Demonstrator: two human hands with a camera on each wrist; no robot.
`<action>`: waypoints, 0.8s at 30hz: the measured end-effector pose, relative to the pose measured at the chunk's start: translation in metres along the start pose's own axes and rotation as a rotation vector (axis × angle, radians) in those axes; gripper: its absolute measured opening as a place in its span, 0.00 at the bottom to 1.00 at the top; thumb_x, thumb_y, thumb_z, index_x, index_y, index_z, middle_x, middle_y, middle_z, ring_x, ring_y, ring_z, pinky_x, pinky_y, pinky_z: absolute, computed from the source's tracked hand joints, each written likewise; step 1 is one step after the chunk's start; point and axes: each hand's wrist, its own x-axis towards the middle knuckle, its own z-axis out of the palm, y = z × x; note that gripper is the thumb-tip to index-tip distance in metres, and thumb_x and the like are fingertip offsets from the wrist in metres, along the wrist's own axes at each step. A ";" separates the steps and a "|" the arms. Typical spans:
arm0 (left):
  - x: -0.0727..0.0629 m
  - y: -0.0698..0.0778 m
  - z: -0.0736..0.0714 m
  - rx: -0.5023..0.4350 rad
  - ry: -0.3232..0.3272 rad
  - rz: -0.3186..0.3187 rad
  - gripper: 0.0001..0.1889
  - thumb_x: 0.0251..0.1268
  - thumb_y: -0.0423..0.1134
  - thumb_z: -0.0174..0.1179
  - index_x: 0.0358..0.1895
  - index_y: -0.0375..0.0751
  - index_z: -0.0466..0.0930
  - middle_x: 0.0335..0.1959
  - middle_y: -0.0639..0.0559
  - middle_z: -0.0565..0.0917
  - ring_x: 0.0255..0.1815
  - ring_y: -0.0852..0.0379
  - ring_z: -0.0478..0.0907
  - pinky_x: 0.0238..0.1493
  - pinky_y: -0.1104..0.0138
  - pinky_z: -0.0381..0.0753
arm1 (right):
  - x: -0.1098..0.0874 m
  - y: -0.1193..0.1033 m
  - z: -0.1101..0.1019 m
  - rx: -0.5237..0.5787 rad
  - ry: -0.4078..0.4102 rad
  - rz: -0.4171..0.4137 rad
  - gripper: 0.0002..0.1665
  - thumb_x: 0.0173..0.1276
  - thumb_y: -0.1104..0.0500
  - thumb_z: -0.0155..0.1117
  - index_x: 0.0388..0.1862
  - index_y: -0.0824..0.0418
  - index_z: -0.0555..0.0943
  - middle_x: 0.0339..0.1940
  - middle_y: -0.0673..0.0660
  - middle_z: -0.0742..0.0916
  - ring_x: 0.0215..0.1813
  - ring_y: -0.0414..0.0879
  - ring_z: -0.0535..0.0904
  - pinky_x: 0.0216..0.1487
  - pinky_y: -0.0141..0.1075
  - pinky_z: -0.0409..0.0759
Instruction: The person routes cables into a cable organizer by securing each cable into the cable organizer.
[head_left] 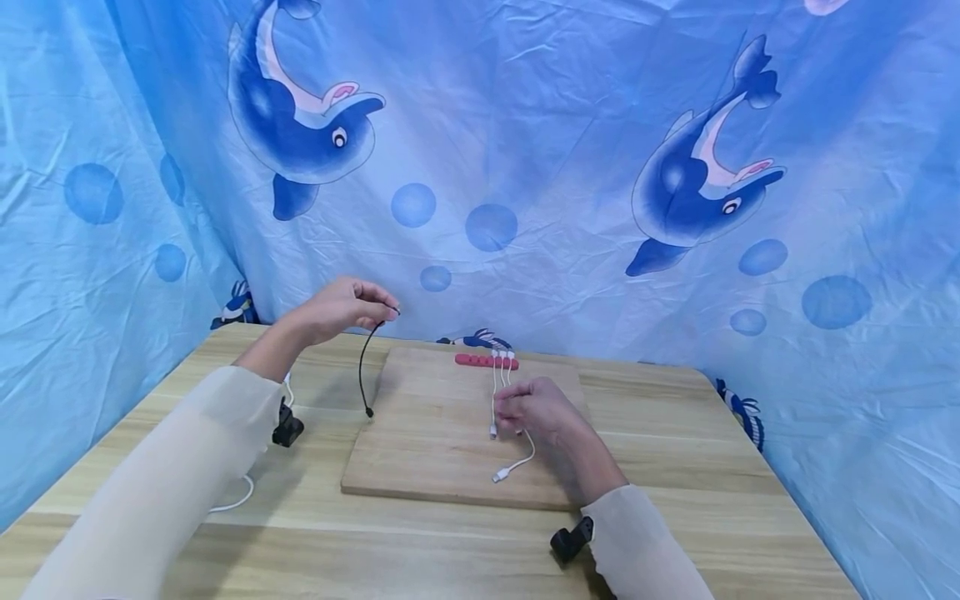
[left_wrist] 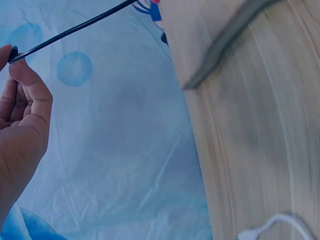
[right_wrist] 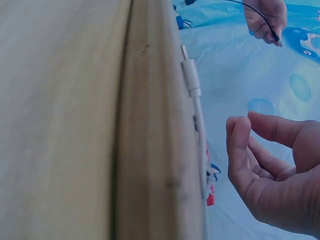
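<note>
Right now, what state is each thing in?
Left hand: pinching the black cable
Black cable: held near its top, hanging down
Right hand: fingers curled, apparently empty
Red holder: carrying three white cables at its right end
White cables: lower ends loose
Wooden board: flat on the table
Leftmost white cable: on table, partly hidden

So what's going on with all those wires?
A person's left hand is pinching a black cable near one end, and the rest dangles down. Their right hand is above the wooden board with its fingers bent, and it doesn't seem to hold anything. Three white cables are lined up in the red strip at the far side of the board. The black cable isn't in the strip.
</note>
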 end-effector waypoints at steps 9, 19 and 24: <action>0.012 0.009 0.021 -0.139 0.006 0.032 0.17 0.68 0.36 0.67 0.54 0.29 0.82 0.46 0.45 0.85 0.46 0.52 0.80 0.50 0.62 0.83 | 0.003 -0.011 0.011 -0.108 -0.039 -0.045 0.19 0.69 0.71 0.65 0.57 0.76 0.80 0.45 0.64 0.89 0.45 0.52 0.88 0.48 0.40 0.87; 0.032 0.022 0.048 -0.202 0.004 0.084 0.21 0.68 0.37 0.68 0.57 0.24 0.79 0.52 0.41 0.83 0.48 0.51 0.80 0.50 0.63 0.83 | 0.007 -0.019 0.032 -0.261 -0.137 -0.148 0.22 0.69 0.70 0.66 0.62 0.71 0.80 0.46 0.62 0.88 0.45 0.47 0.86 0.51 0.43 0.86; 0.040 0.028 0.061 -0.195 0.000 0.110 0.17 0.67 0.36 0.68 0.54 0.29 0.82 0.53 0.41 0.82 0.54 0.46 0.80 0.56 0.56 0.82 | 0.010 -0.021 0.041 -0.268 -0.152 -0.165 0.30 0.69 0.64 0.70 0.69 0.68 0.75 0.54 0.65 0.86 0.49 0.51 0.86 0.53 0.49 0.85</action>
